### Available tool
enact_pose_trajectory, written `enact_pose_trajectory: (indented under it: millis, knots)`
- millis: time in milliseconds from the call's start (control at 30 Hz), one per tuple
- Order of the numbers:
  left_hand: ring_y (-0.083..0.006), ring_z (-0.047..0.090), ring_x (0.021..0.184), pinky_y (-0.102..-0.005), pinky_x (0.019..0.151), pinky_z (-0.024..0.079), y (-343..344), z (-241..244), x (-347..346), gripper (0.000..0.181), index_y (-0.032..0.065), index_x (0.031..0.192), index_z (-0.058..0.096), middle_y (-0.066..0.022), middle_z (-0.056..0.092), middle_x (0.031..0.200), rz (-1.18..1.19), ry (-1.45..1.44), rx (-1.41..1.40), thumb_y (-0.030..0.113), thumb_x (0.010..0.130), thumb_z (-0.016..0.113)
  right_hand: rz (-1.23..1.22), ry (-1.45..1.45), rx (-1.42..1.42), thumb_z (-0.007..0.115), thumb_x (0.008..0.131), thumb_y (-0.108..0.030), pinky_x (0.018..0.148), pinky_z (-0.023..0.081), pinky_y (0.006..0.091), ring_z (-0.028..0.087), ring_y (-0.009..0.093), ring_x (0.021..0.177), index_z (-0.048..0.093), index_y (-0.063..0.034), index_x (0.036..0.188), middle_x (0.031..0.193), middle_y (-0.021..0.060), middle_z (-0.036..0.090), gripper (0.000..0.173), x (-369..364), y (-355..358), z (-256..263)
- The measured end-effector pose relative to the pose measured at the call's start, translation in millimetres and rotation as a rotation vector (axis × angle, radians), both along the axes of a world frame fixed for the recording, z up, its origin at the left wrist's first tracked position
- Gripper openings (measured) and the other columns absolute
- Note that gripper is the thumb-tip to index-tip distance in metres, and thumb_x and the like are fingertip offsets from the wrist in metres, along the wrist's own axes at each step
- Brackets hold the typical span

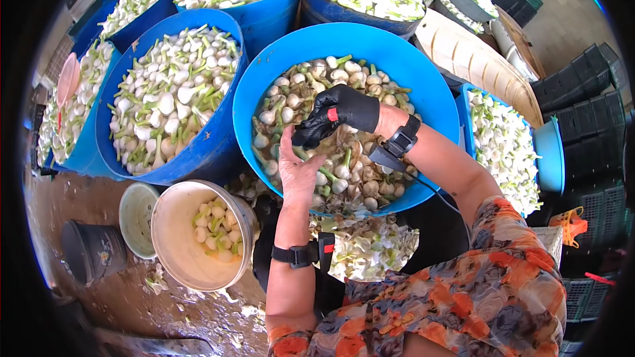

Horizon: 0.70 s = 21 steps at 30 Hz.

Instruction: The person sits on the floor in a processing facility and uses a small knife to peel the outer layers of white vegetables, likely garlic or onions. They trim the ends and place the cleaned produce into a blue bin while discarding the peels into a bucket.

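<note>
Both my hands are together over a wide blue tub (412,69) of garlic bulbs with soiled skins and green stem stubs. My left hand (300,168) is bare, its thumb and a finger spread just below the other hand. In a black glove, my right hand (342,114) has its fingers curled in towards the left fingertips. A small red piece (332,114) shows at the gloved fingers; whether it is a band or part of a tool is unclear. The gloved fingers hide anything held between the hands. Close under them lie loose garlic bulbs (340,186) and papery peelings.
A cream bucket (171,238) with peeled bulbs stands at lower left, beside a pale green basin (134,220) and a dark bucket (96,253). Blue tubs (218,124) of cleaned garlic surround the far side. Black crates (585,144) are stacked right. Peelings litter the wet floor (198,317).
</note>
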<state>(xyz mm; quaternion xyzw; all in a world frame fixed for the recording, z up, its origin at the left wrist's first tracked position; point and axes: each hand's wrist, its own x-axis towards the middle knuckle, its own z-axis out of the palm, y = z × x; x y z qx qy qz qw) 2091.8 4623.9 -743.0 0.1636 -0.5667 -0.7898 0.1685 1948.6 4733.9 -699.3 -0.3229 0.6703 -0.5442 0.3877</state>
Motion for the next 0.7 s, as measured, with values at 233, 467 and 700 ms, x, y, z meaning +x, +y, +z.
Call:
enact_pose_trajectory:
  millis: [233,467,700]
  knots:
    - [-0.0133,0.056,0.076,-0.0232,0.072,0.043,-6.2,-26.6,-8.3,0.038,-0.0016,0.105,0.053,-0.005,0.06,0.09,-0.189,-0.1,0.216,0.005,0.07,0.062,-0.329,-0.026,-0.17,0.058,0.076,-0.009,0.063,0.047,0.0246,0.057,0.012,0.069,0.057,0.0014,0.08,0.074,0.0056,0.06,0.011,33.8,15.7,23.5]
    - [-0.0327,0.051,0.1,-0.047,0.092,0.036,5.7,-25.1,10.1,0.037,-0.0024,0.106,0.051,-0.0182,0.056,0.104,-0.336,0.129,1.13,0.023,0.08,0.052,-0.162,1.107,0.179,0.057,0.066,-0.008,0.057,0.045,0.0383,0.057,0.03,0.064,0.057,-0.0049,0.081,0.069,0.0124,0.056,0.015,110.4,29.2,-4.6]
    - [-0.019,0.051,0.067,-0.0303,0.065,0.044,22.7,-50.5,23.3,0.015,0.0045,0.08,0.047,-0.006,0.051,0.07,-0.13,-0.043,0.991,0.018,0.087,0.047,-0.183,1.077,0.001,0.059,0.063,-0.007,0.062,0.044,0.0429,0.056,0.034,0.071,0.057,-0.0054,0.082,0.075,0.0154,0.057,0.019,155.8,69.4,-25.8]
